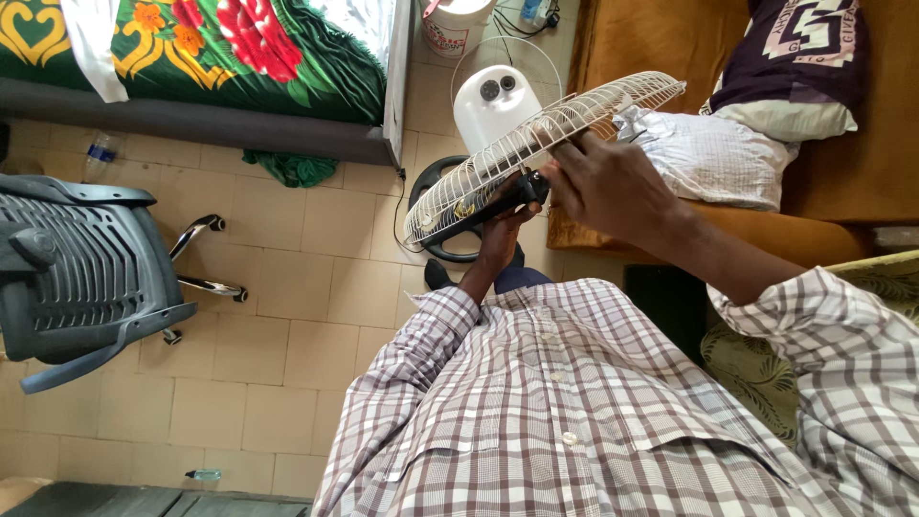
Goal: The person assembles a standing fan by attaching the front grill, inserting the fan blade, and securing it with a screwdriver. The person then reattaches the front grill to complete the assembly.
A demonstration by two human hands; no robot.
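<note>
Both hands' fingers pinching tilted white fan grille (536,144), long axis lower-left to upper-right.

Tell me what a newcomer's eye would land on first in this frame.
The white wire fan guard, held up at centre by both hands: the right hand at its rim, the left hand beneath, by a dark part. Behind it stands the white fan body. A grey office chair sits at left on the tiled floor.
</note>
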